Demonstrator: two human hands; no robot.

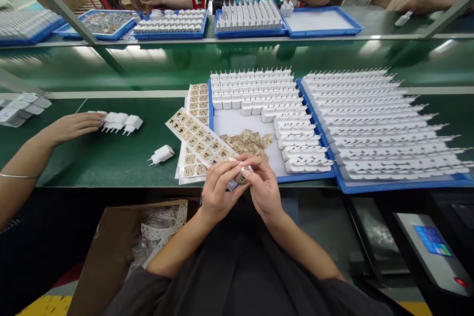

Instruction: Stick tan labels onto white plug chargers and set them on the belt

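Note:
Just over the table's front edge, my left hand (pixel 221 185) and my right hand (pixel 263 185) are closed together on a small plug charger (pixel 242 176). A tan, shiny sticker with dark marks covers the face turned toward me; the fingers hide most of the body. Right behind the hands lies a sheet of tan stickers (pixel 196 137), tilted across more sheets (pixel 189 170). A pile of loose tan pieces (pixel 249 142) rests in the blue tray (pixel 240 121), beside rows of white chargers (pixel 255 90) with pins up.
A second blue tray (pixel 350 185) full of chargers stands at right. A single charger (pixel 162 154) lies left of the sheets. A co-worker's hand (pixel 76 126) touches several chargers (pixel 120 121). Beyond the green divider are more trays (pixel 322 20); a cardboard box (pixel 99 252) sits below.

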